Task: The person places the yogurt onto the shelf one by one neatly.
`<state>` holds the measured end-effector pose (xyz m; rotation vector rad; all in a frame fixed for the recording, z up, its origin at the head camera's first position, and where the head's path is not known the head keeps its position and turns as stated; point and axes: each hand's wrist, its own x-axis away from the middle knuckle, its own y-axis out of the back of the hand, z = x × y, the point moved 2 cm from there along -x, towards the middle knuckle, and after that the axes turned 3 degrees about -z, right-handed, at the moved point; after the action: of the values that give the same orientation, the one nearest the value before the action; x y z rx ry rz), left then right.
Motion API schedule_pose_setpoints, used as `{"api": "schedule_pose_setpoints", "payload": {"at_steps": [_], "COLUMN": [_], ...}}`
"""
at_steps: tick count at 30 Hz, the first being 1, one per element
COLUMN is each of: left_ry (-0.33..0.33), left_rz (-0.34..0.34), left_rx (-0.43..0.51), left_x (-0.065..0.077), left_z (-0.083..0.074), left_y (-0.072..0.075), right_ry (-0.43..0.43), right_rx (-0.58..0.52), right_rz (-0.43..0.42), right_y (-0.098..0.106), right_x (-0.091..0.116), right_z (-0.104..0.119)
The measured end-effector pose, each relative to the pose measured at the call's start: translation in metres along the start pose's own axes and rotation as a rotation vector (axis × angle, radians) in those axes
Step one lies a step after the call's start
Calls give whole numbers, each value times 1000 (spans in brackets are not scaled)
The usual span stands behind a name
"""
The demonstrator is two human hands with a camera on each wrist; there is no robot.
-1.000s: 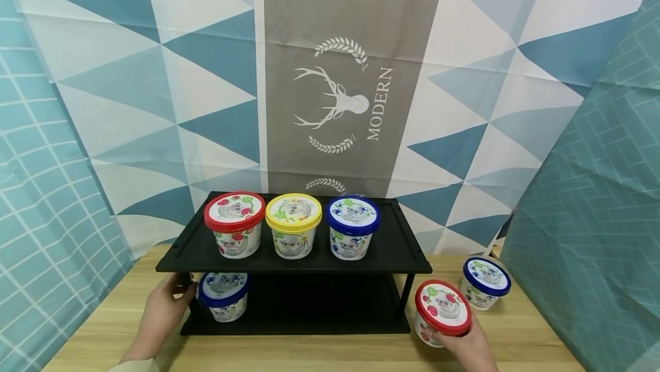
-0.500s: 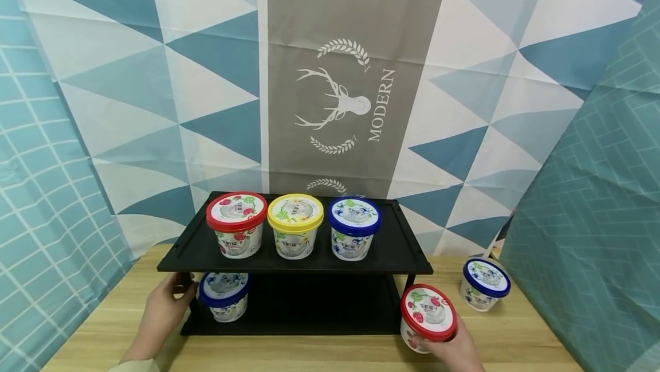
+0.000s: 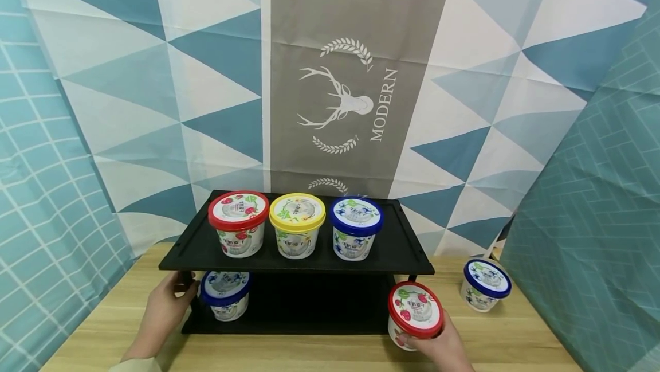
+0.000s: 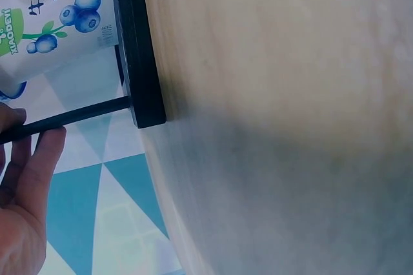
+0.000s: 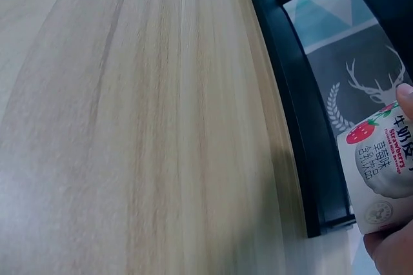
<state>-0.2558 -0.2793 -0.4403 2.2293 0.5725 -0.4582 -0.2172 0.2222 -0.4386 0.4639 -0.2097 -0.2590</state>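
Note:
My right hand [image 3: 442, 346] grips a red-lidded strawberry milk cup [image 3: 415, 310] from its right side, in front of the right end of a black two-tier rack [image 3: 404, 249]. Close up in the right wrist view, thumb and fingers press the sides of the cup [image 5: 381, 165], which stands out before the rack's opening. At the rack's left end my left hand [image 3: 166, 310] holds the thin black post [image 4: 84, 115] between thumb and fingers. Just right of that post, a blue-lidded blueberry cup [image 3: 226, 296] sits on the lower tier.
On the upper tier stand a red-lidded cup [image 3: 239, 226], a yellow-lidded cup [image 3: 297, 226] and a blue-lidded cup [image 3: 356, 228]. Another blue-lidded cup [image 3: 484, 286] rests on the wooden table [image 3: 309, 355] to the right. Patterned cloth [image 3: 216, 102] hangs behind.
My right hand has carried the red-lidded cup leftward, from beside the rack to in front of its right post. My left hand has kept its hold on the left post.

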Motion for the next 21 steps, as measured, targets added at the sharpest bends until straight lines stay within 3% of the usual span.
{"api": "schedule_pose_setpoints", "payload": {"at_steps": [9, 21], "left_ry": [35, 37], "left_rz": [37, 26], "left_rx": [-4, 22], "left_x": [1, 0], "left_z": [2, 3], "left_y": [1, 1], "right_ry": [40, 24], "right_rx": [8, -5], "right_rz": [-17, -46], "right_y": [-12, -28], "right_x": [3, 4], "right_z": [11, 14]}}
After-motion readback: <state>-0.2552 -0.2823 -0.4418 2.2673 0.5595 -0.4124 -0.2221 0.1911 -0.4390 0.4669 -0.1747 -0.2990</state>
